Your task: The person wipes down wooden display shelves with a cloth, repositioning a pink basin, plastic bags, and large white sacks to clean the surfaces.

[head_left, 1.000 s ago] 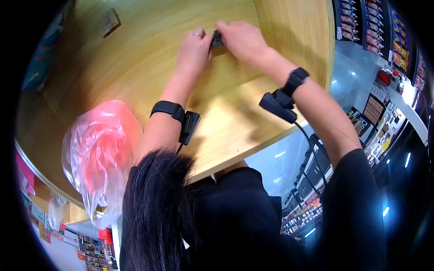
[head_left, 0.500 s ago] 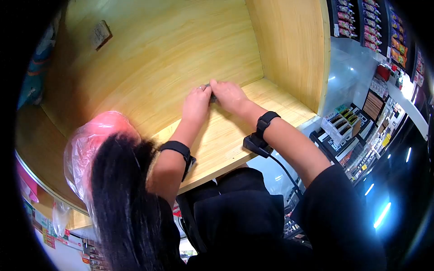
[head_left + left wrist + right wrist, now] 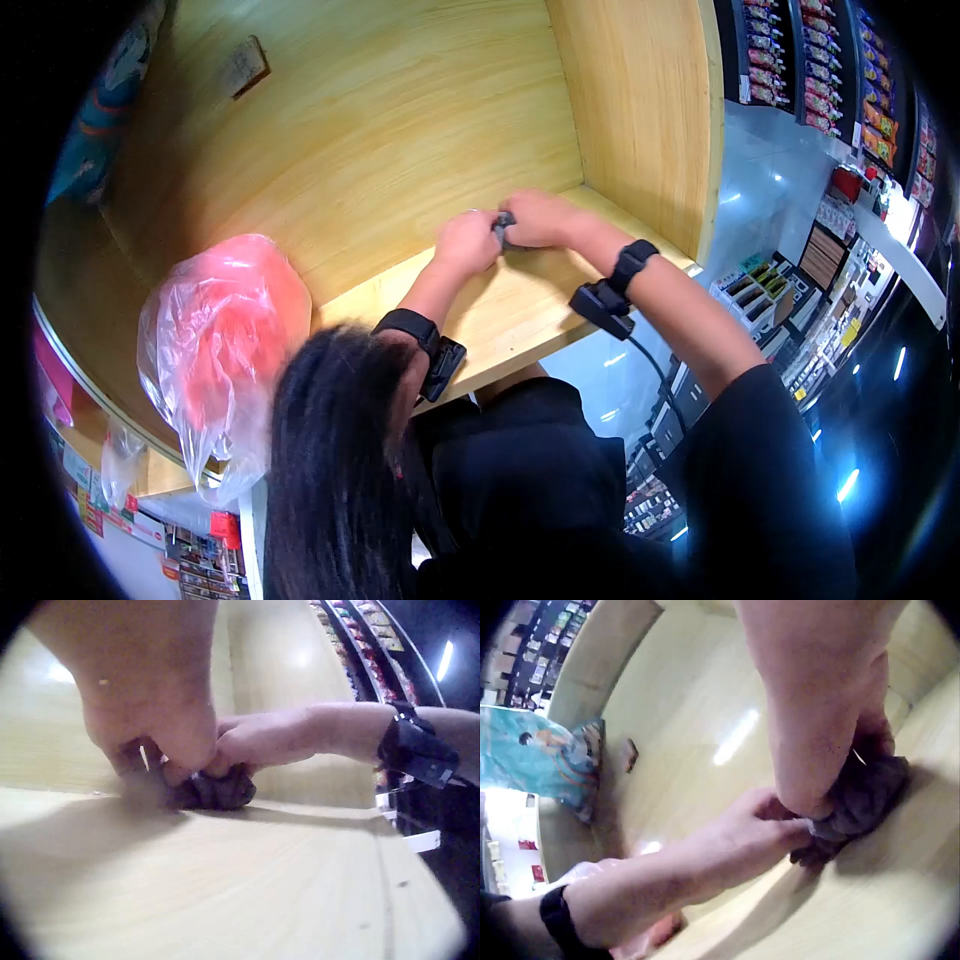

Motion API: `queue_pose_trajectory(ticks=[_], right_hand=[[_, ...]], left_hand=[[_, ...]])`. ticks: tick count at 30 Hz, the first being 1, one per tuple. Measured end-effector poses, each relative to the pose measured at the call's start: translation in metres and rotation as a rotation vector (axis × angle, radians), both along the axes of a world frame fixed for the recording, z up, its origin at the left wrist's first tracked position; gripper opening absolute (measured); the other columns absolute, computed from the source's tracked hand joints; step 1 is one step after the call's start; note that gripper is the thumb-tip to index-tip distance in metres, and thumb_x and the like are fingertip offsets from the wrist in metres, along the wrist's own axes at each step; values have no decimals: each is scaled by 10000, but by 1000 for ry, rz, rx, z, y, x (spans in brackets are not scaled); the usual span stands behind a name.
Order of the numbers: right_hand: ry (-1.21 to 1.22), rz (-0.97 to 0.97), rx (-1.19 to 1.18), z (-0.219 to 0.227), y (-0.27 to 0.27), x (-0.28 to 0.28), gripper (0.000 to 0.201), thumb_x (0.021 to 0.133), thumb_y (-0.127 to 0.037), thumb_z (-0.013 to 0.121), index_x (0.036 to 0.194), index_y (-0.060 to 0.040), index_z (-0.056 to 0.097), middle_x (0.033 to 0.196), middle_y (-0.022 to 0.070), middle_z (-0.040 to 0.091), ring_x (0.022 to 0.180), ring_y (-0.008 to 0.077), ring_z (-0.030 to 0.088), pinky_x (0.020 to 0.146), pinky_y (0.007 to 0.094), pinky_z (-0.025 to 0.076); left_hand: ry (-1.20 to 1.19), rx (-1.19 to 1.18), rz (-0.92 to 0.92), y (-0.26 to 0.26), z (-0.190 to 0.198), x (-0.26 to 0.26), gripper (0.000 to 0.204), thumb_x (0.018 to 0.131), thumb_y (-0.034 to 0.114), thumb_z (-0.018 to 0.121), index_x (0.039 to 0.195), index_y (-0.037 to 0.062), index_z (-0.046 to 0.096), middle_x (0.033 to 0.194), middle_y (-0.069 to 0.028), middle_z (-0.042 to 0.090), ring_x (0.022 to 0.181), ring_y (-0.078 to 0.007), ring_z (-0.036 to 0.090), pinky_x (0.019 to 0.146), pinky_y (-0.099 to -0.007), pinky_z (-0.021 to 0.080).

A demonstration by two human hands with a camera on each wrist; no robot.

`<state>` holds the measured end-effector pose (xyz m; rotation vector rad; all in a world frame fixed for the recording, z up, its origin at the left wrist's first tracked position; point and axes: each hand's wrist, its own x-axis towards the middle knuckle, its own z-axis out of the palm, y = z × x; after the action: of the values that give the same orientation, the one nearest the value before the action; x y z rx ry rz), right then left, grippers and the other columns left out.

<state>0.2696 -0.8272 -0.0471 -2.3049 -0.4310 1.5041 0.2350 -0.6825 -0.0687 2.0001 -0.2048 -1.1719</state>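
Note:
A dark grey cloth [image 3: 866, 796], bunched up, lies between my two hands low over the wooden shelf board [image 3: 500, 335], close to the back panel. With bent fingers my left hand [image 3: 468, 243] grips one part of it; in the left wrist view the cloth [image 3: 217, 791] pokes out below the fingertips. My right hand [image 3: 537, 218] grips the other part right beside it, thumb side towards the left hand. In the right wrist view folds of cloth bulge out under the right hand [image 3: 817, 735], and the left hand [image 3: 757, 825] meets it from the side.
A clear plastic bag with something pink inside [image 3: 225, 330] stands on the shelf to the left. A small block [image 3: 245, 67] sits on the back panel [image 3: 400, 120]. The side wall [image 3: 640, 110] rises at the right. Behind the bag is a blue-green printed package [image 3: 540, 754].
Both hands have come down from high on the back panel to the shelf board with the cloth, then shifted slightly to the right.

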Motion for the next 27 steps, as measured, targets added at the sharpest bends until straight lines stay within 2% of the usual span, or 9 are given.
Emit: queue_pose_trajectory(ticks=[2, 7, 10, 13, 15, 19, 22, 25, 27], right_hand=[[127, 47, -159, 37, -11, 7, 305, 663, -279, 548, 776, -12, 646, 778, 235, 616, 735, 382, 592, 680, 426, 471], [166, 81, -364, 158, -54, 0, 321, 667, -294, 546, 802, -26, 657, 776, 230, 610, 706, 369, 598, 640, 416, 473], [264, 88, -478, 234, -82, -32, 334, 695, -317, 543, 832, -34, 658, 825, 232, 607, 776, 371, 603, 684, 421, 477], [132, -158, -541, 250, -139, -122, 339, 722, -287, 553, 941, -32, 594, 822, 209, 621, 782, 378, 593, 683, 437, 473], [-192, -147, -692, 246, -160, -184, 284, 741, -209, 587, 965, -43, 533, 821, 185, 615, 781, 375, 594, 685, 459, 473], [-518, -262, -765, 249, -159, -237, 279, 769, -173, 566, 990, -26, 480, 884, 213, 586, 798, 398, 578, 684, 474, 460], [-638, -697, -818, 247, -176, -275, 291, 797, -157, 472, 1033, 11, 454, 943, 274, 572, 848, 451, 551, 741, 504, 426], [-408, -827, -758, 224, -189, -303, 316, 804, -156, 461, 1070, 14, 442, 922, 307, 563, 877, 459, 539, 771, 500, 418], [-543, -837, -751, 207, -198, -326, 333, 800, -155, 456, 1079, 26, 436, 920, 313, 562, 876, 463, 539, 778, 504, 416]], left_hand=[[20, -108, -62, -13, 14, -3, 241, 737, 207, 512, 904, 89, 641, 875, -175, 633, 827, -352, 600, 735, -436, 476], [35, -354, -77, -64, 115, -11, 264, 714, 169, 499, 904, 40, 628, 865, -217, 620, 826, -374, 590, 748, -444, 463], [84, -567, -259, -103, 169, -45, 233, 706, 160, 528, 874, 28, 622, 838, -207, 620, 811, -354, 600, 744, -436, 470], [-325, -529, -233, -146, 181, -115, 153, 732, 125, 547, 858, 67, 612, 855, -133, 616, 831, -290, 603, 710, -396, 483], [-426, -447, -257, -174, 172, -148, 150, 740, 118, 549, 876, 80, 600, 888, -116, 601, 851, -272, 594, 696, -381, 482], [-742, -425, -279, -167, 186, -130, 165, 753, 119, 548, 913, 84, 571, 957, -113, 569, 882, -246, 580, 663, -354, 477], [-652, -320, -276, -130, 194, -90, 179, 743, 85, 545, 921, 67, 561, 968, -138, 567, 879, -290, 581, 705, -394, 485], [-575, -206, -269, -82, 188, -66, 193, 736, 65, 531, 925, 45, 562, 906, -175, 574, 875, -330, 579, 752, -427, 478], [-571, -183, -197, -44, 191, -72, 197, 747, 71, 518, 937, 36, 560, 890, -183, 577, 876, -343, 577, 768, -436, 471]])
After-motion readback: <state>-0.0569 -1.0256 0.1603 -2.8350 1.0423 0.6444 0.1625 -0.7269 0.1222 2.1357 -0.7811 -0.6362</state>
